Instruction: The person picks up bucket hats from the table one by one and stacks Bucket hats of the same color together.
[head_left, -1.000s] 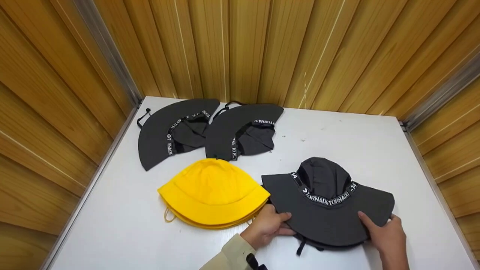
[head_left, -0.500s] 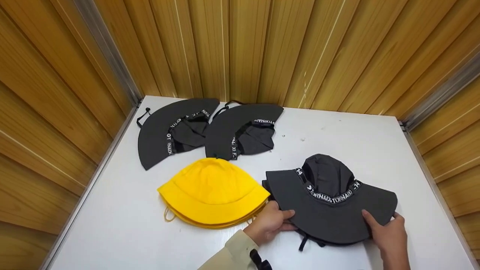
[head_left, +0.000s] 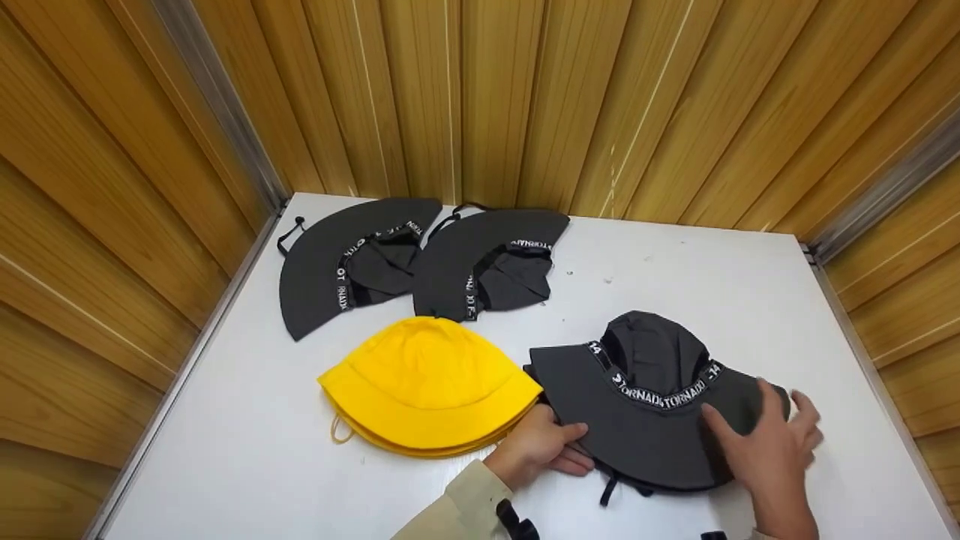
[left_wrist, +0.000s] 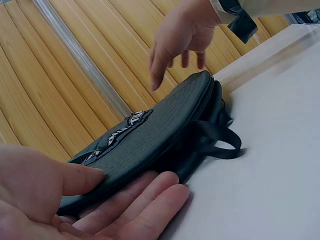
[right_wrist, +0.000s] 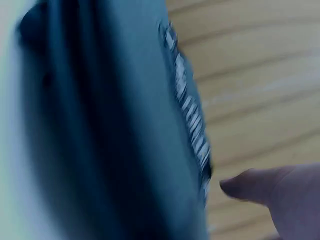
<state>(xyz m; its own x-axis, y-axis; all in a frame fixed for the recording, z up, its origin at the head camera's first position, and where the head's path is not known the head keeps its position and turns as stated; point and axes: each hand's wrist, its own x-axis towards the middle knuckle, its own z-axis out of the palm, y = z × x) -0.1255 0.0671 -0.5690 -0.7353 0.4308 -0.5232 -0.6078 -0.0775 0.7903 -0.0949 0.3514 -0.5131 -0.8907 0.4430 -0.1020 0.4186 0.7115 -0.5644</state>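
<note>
A dark grey wide-brimmed sun hat with a lettered band lies at the right front, crown towards the far side. Under its brim shows the edge of another dark brim, with a black strap hanging out. My left hand pinches the left part of the brim, thumb on top and fingers beneath. Over the right part of the brim is my right hand, fingers spread; in the left wrist view it hangs above the hat, apart from it. The right wrist view is blurred.
Yellow bucket hats, stacked, lie just left of my left hand. Behind them two more dark grey hats, a left one and a right one, lie folded and overlapping. Wood-patterned walls border the white table.
My right hand has let go of the brim's right edge and risen, its fingers spreading. My left hand keeps its grip. The hat shifted slightly right early on.
</note>
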